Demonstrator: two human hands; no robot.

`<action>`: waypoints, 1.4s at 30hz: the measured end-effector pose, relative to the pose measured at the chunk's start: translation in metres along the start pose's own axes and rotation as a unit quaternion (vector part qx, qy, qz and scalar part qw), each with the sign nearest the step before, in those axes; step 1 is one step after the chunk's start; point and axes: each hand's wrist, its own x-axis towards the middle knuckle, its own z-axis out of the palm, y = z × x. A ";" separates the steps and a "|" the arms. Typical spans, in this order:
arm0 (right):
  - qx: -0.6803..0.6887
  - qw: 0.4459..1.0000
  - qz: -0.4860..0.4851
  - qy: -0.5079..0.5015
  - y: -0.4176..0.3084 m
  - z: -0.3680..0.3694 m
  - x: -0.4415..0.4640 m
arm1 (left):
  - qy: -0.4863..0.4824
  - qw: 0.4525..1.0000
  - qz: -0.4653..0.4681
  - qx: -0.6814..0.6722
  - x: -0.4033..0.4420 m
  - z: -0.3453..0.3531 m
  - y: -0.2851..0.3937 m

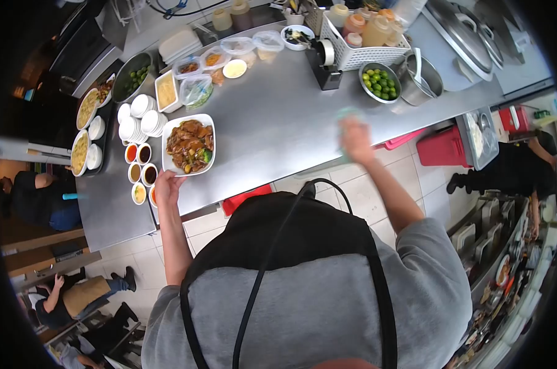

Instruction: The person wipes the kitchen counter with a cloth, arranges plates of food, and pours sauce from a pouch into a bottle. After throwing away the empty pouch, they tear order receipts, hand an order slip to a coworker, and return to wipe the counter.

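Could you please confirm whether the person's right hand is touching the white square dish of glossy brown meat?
No, the left hand touches the white square dish, while the blurred right hand is well away from it.

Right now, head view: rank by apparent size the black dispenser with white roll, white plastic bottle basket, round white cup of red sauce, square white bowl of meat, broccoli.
1. White plastic basket
2. Square white bowl
3. Black dispenser
4. Round white red-sauce cup

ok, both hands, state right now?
Left hand: holding the white bowl by its near corner.
Right hand: motion-blurred, greenish item at it; grip can't be told.
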 end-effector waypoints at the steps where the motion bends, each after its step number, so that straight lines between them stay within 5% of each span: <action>1: -0.064 0.993 0.097 0.027 0.056 0.003 -0.018 | -0.005 1.000 -0.002 0.001 0.000 -0.001 -0.001; 2: -0.029 0.959 0.273 -0.066 0.095 -0.020 -0.025 | 0.000 1.000 -0.006 -0.004 -0.002 -0.003 -0.002; 3: -0.156 0.952 0.263 0.004 0.157 0.005 -0.048 | 0.005 1.000 -0.008 -0.010 -0.003 -0.006 -0.001; 5: -0.111 0.885 0.450 -0.037 0.178 -0.020 -0.048 | 0.000 1.000 -0.014 -0.010 -0.002 -0.016 -0.006; 8: -0.128 0.869 0.477 0.001 0.162 0.002 -0.028 | 0.007 1.000 -0.005 -0.012 -0.008 -0.029 -0.002; 12: 0.015 0.987 0.092 0.128 0.039 0.029 -0.006 | 0.014 1.000 0.000 -0.017 -0.033 -0.038 0.001; 17: 0.108 0.992 -0.060 -0.017 -0.122 0.010 -0.006 | 0.021 0.999 0.018 -0.037 -0.051 -0.049 0.000; 21: 0.073 0.996 -0.036 0.034 -0.044 0.019 -0.019 | 0.021 0.999 0.011 -0.036 -0.046 -0.067 -0.001; 25: 0.053 0.967 0.225 0.103 0.114 0.024 -0.078 | 0.025 0.999 0.023 -0.029 -0.039 -0.072 0.003; 26: 0.206 0.868 0.444 0.078 0.105 -0.026 -0.074 | 0.019 0.999 0.029 -0.028 -0.037 -0.073 0.004; 28: 0.083 0.787 0.606 0.081 0.109 -0.063 -0.073 | 0.020 0.999 0.033 -0.029 -0.038 -0.074 0.007; 31: 0.243 0.804 0.476 0.262 0.118 -0.052 -0.058 | 0.010 0.999 0.033 -0.039 -0.042 -0.073 0.019; 32: 0.254 0.811 0.464 0.252 0.107 -0.045 -0.045 | -0.005 0.999 0.033 -0.033 -0.044 -0.073 0.022; 34: 0.212 0.925 0.251 0.190 0.064 -0.035 -0.009 | -0.010 0.999 0.040 -0.034 -0.051 -0.071 0.031; 35: 0.224 0.927 0.237 0.184 0.051 -0.014 0.006 | -0.004 0.998 0.045 -0.043 -0.055 -0.069 0.035; 37: -0.053 0.971 0.229 0.044 0.018 0.025 0.033 | 0.019 0.997 0.049 -0.063 -0.063 -0.074 0.040; 42: 0.042 0.996 0.003 0.075 -0.118 0.041 0.128 | 0.064 0.993 0.065 -0.074 -0.089 -0.107 0.036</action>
